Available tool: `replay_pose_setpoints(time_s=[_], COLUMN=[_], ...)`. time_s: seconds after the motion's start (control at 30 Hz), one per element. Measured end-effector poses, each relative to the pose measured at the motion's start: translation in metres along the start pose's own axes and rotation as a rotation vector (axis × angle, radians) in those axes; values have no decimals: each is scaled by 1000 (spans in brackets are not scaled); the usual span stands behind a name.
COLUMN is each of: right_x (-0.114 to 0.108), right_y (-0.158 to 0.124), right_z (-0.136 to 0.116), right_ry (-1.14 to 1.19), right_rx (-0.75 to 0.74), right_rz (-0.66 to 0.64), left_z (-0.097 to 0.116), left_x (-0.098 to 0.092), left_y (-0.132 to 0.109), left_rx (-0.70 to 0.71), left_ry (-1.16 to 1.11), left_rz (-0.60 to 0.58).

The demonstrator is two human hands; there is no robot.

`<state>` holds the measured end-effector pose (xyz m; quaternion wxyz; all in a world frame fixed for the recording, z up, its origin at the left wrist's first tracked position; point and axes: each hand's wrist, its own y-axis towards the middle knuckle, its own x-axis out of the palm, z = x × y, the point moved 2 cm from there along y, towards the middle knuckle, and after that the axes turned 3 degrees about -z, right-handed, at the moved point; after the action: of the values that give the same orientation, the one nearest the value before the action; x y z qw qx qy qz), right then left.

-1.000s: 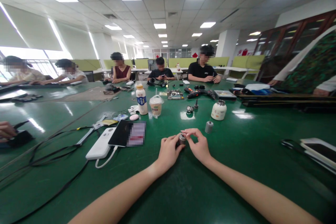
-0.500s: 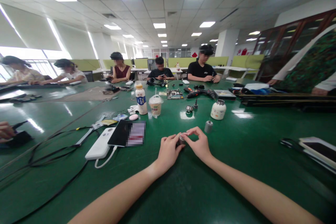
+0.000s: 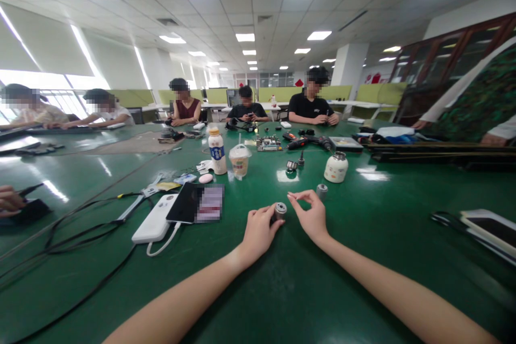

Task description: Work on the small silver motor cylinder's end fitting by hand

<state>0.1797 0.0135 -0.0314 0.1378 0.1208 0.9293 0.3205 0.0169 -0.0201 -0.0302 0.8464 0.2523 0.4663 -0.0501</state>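
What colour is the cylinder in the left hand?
The cylinder is silvery grey, best seen in the head view.

Cylinders: two
Own hands: two
Seated people: five
Lidded cups: one
White jars: one
Blue-labelled bottles: one
Circuit boards: one
Pink discs: one

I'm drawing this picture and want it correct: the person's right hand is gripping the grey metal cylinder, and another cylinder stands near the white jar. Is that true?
Not quite: the head view shows the left hand gripping the grey metal cylinder, not the right hand. Another cylinder does stand near the white jar.
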Motion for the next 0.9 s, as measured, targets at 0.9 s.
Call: replay_pose_setpoints(time_s=[0.9], right_x=[7], right_y=[-11], right_z=[-18], right_ry=[49], right_rx=[-149], right_rz=[-200], left_z=[-4], left_x=[2], left_y=[-1], left_rx=[-28], left_ry=[27], left_rz=[38])
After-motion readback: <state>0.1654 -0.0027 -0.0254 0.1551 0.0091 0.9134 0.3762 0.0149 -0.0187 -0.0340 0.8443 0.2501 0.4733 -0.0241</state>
